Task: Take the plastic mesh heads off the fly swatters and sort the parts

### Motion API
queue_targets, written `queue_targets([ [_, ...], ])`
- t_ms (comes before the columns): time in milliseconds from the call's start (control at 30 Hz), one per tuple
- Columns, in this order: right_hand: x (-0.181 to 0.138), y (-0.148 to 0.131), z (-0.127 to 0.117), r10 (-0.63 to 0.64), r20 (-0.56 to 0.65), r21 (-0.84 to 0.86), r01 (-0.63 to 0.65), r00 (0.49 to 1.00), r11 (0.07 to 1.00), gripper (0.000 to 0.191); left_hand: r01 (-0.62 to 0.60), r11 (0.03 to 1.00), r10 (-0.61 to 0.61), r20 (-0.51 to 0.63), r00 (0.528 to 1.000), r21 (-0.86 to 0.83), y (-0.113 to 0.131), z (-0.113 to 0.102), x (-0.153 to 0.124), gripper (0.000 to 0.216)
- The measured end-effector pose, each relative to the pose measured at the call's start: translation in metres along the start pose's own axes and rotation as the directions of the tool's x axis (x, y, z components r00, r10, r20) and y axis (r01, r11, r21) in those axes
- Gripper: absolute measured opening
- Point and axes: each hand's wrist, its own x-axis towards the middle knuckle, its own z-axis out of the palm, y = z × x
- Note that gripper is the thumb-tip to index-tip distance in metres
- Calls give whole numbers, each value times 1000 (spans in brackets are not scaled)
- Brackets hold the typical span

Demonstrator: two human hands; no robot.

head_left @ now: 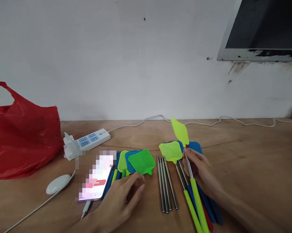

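Note:
My right hand point(199, 165) is closed on a yellow-green fly swatter point(179, 131), pinching its metal rod just below the head. The swatter's head is raised, and its long yellow-green handle point(199, 207) slants toward me. Beneath it lie more assembled fly swatters, including one with a yellow-green head point(171, 151), others blue and red. My left hand point(123, 202) is over the table with fingers curled but thumb and forefinger apart, seemingly holding nothing. Just beyond it are loose swatter heads, a green one point(142, 161) on top, beside blue, green and yellow-green handles point(114, 176) partly hidden by that hand.
Several loose metal rods point(164, 186) lie between my hands. A lit phone point(97, 179), partly pixelated, is at left with its cable. Farther left are a white oval device point(58, 183), a power strip point(94, 138) and a red plastic bag point(24, 136). The wall point(136, 64) stands behind.

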Motion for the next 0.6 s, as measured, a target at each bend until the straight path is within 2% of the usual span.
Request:
queue_targets([
  [100,4,4,-1,-17,55,-184,27,998,983,44,-16,998,15,11,1000,60,-1,0,1,18],
  [200,7,8,-2,-124,104,-386,155,987,910,49,-47,994,47,4,999,98,-2,-1,1,20],
  [300,10,12,-3,-238,128,-555,268,963,788,50,-45,992,44,7,999,119,-3,-1,2,22],
  [467,16,25,-7,-357,197,-779,367,913,508,49,-13,991,9,24,1000,136,-3,-1,3,23],
  [600,20,33,-7,-372,223,-820,380,901,428,52,-7,989,3,32,999,150,-3,0,3,23],
])
